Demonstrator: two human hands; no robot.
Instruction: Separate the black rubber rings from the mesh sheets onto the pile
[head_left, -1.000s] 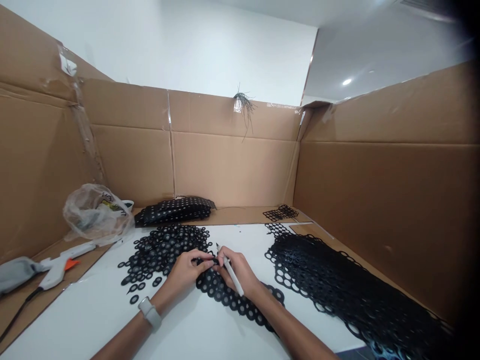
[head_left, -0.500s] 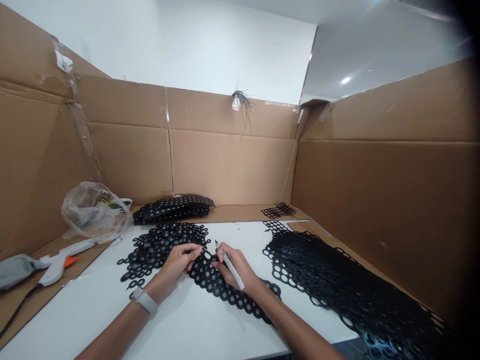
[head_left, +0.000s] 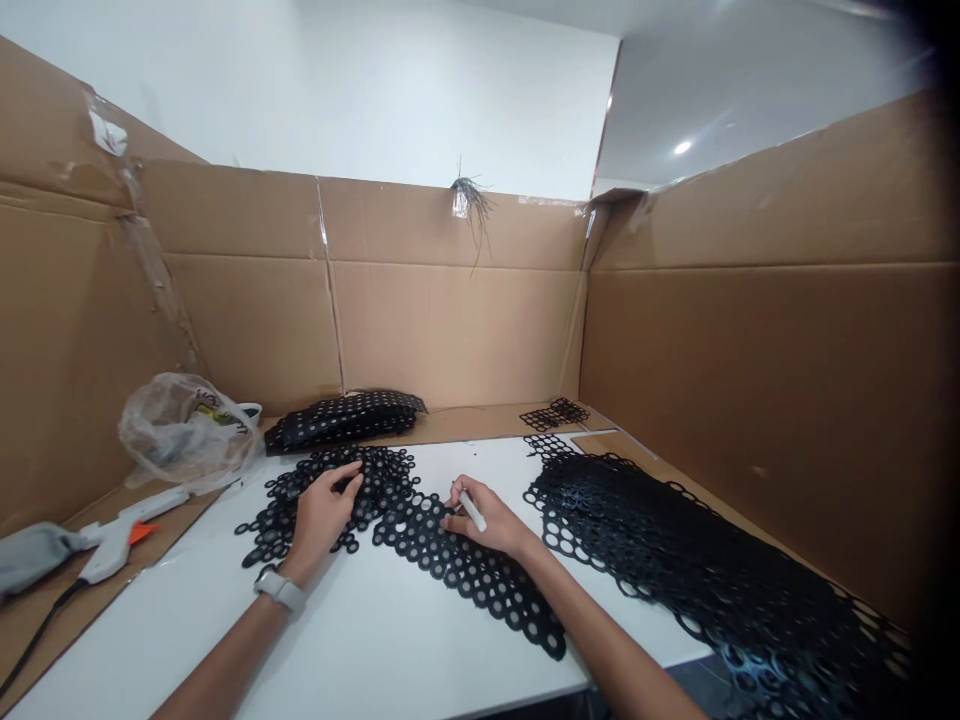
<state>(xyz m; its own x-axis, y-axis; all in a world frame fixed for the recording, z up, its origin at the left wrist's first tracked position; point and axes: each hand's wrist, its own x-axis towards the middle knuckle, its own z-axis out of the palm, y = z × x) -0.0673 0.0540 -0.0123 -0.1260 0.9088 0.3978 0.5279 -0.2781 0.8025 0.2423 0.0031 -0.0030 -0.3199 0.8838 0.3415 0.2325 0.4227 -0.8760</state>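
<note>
Our left hand (head_left: pixel 321 515) had moved off the dotted strip (head_left: pixel 491 580) to the ring pile (head_left: pixel 388 470), leaving the strip, flat on the desk (head_left: pixel 352 650), to our right hand (head_left: pixel 495 525); that grip pinched a white pen (head_left: pixel 472 511); whether the left pinched anything, we couldn't tell; the plastic bag's (head_left: pixel 169 435) lettering was illegible.

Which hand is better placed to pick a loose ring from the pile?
Left, most likely: the left hand is at the pile of loose black rings, while the right hand grips a white pen by the strip of joined black rings.
</note>
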